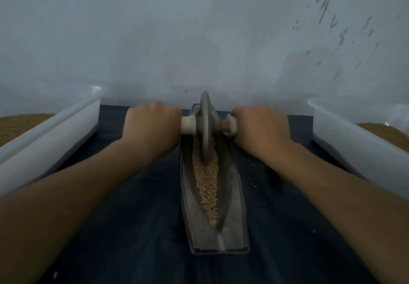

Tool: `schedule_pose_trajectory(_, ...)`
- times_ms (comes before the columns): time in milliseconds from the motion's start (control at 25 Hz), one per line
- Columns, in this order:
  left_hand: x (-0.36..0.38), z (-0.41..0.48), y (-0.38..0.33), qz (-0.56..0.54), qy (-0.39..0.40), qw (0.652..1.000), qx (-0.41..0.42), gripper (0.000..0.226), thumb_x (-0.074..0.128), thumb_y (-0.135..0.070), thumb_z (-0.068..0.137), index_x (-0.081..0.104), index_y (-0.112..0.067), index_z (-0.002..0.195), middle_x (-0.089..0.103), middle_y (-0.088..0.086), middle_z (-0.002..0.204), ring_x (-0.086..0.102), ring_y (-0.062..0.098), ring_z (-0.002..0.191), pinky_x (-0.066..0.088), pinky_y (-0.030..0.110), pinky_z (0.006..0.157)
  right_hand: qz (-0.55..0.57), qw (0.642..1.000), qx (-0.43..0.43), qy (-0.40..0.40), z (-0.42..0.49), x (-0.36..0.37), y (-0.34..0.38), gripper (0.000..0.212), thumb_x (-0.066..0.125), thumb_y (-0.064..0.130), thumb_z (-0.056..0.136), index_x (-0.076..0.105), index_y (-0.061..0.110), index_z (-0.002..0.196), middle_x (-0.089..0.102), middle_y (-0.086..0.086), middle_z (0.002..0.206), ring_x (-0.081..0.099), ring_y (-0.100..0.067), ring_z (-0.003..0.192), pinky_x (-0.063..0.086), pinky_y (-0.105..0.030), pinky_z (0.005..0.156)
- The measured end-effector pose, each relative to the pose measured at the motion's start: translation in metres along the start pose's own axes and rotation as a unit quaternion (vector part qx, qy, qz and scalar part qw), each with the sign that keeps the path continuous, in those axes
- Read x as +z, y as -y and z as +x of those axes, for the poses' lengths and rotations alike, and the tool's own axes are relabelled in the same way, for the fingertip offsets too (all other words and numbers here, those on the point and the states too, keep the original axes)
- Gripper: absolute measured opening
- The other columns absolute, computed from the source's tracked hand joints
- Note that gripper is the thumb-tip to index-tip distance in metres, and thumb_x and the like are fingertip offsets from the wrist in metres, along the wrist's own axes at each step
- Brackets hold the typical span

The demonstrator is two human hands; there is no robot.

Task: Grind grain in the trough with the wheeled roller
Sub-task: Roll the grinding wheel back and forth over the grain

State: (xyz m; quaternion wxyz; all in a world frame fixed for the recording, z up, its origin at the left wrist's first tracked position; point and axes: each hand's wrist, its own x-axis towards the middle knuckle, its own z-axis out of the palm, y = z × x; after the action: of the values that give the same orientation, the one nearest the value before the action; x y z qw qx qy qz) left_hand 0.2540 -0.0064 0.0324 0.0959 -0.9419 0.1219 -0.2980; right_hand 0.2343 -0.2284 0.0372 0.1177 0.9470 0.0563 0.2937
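Head view: left hand point(152, 122) and right hand point(259, 124) each wrapped tight around a handle end of the wheeled roller point(205, 128) — disc upright in the trough point(232, 195), near its far end. Grain point(207, 184) lies along the groove, a furrow pressed down its middle. Trough sits on dark cloth point(132, 228) between two white bins point(51, 133) point(358, 137) — a few spilled bits just right of it.
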Motion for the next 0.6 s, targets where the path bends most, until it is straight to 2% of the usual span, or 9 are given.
schedule_pose_trajectory(80, 0.004, 0.020, 0.002, -0.027, 0.034, 0.999, -0.014, 0.018, 0.062, -0.037, 0.087, 0.066, -0.026, 0.099, 0.061, 0.004, 0.087, 0.063, 0.029, 0.078, 0.039, 0.033, 0.059, -0.002, 1.000, 0.012, 0.011, 0.024, 0.002, 0.003, 0.019, 0.068, 0.038, 0.085, 0.052, 0.029, 0.082, 0.053, 0.002, 0.074, 0.050, -0.024, 0.065, 0.025, -0.026, 0.051)
schedule_pose_trajectory(120, 0.001, 0.020, 0.001, -0.027, 0.037, 0.999, -0.016, 0.018, 0.061, -0.037, 0.087, 0.066, -0.026, 0.101, 0.062, 0.004, 0.089, 0.064, 0.029, 0.080, 0.039, 0.033, 0.060, 0.003, 1.000, 0.013, 0.016, 0.024, 0.000, 0.005, 0.020, 0.068, 0.039, 0.086, 0.052, 0.028, 0.082, 0.051, 0.001, 0.074, 0.049, -0.023, 0.066, 0.025, -0.027, 0.051)
schedule_pose_trajectory(200, -0.012, 0.001, 0.000, -0.020, 0.039, 0.999, -0.005, 0.012, 0.059, -0.033, 0.088, 0.064, -0.027, 0.097, 0.058, 0.000, 0.082, 0.059, 0.024, 0.071, 0.038, 0.033, 0.059, 0.024, 0.999, 0.005, 0.041, 0.002, -0.012, 0.005, 0.019, 0.065, 0.042, 0.088, 0.052, 0.029, 0.082, 0.049, 0.004, 0.073, 0.052, -0.022, 0.069, 0.028, -0.028, 0.052)
schedule_pose_trajectory(280, -0.030, -0.037, 0.002, -0.013, 0.032, 0.999, 0.016, 0.008, 0.061, -0.036, 0.084, 0.055, -0.030, 0.085, 0.042, -0.007, 0.068, 0.040, 0.016, 0.054, 0.030, 0.030, 0.052, 0.033, 0.998, -0.020, 0.041, -0.037, -0.029, 0.000, 0.018, 0.062, 0.039, 0.084, 0.048, 0.031, 0.078, 0.047, 0.010, 0.068, 0.050, -0.019, 0.062, 0.025, -0.027, 0.048)
schedule_pose_trajectory(360, -0.049, -0.070, 0.008, 0.002, 0.000, 0.999, 0.049, 0.023, 0.065, -0.041, 0.076, 0.043, -0.033, 0.074, 0.028, -0.010, 0.060, 0.021, 0.010, 0.045, 0.016, 0.025, 0.045, 0.019, 0.998, -0.053, -0.013, -0.068, -0.049, -0.006, 0.020, 0.061, 0.038, 0.073, 0.043, 0.031, 0.070, 0.035, 0.012, 0.055, 0.033, -0.010, 0.046, 0.016, -0.023, 0.044)
schedule_pose_trajectory(440, -0.063, -0.075, 0.013, 0.027, -0.031, 0.996, 0.074, 0.030, 0.069, -0.041, 0.068, 0.040, -0.034, 0.069, 0.023, -0.011, 0.055, 0.014, 0.007, 0.042, 0.007, 0.021, 0.044, 0.027, 0.997, -0.058, -0.053, -0.081, -0.061, -0.010, 0.025, 0.063, 0.040, 0.063, 0.039, 0.031, 0.065, 0.022, 0.014, 0.049, 0.019, -0.001, 0.043, 0.009, -0.018, 0.044)
schedule_pose_trajectory(520, -0.054, -0.066, 0.008, 0.039, -0.005, 0.997, 0.070, 0.024, 0.066, -0.040, 0.073, 0.044, -0.032, 0.073, 0.026, -0.010, 0.057, 0.022, 0.010, 0.043, 0.012, 0.022, 0.044, 0.024, 0.998, -0.049, -0.041, -0.074, -0.052, -0.009, 0.030, 0.066, 0.040, 0.062, 0.038, 0.031, 0.062, 0.020, 0.014, 0.048, 0.017, 0.001, 0.042, 0.008, -0.016, 0.044)
schedule_pose_trajectory(600, -0.029, -0.042, 0.001, 0.031, 0.006, 0.999, 0.033, 0.010, 0.061, -0.037, 0.082, 0.054, -0.030, 0.083, 0.037, -0.007, 0.064, 0.043, 0.018, 0.054, 0.024, 0.027, 0.049, -0.001, 0.999, -0.031, -0.026, -0.053, -0.024, -0.005, 0.025, 0.068, 0.040, 0.073, 0.045, 0.031, 0.068, 0.034, 0.012, 0.052, 0.031, -0.009, 0.043, 0.017, -0.020, 0.043)
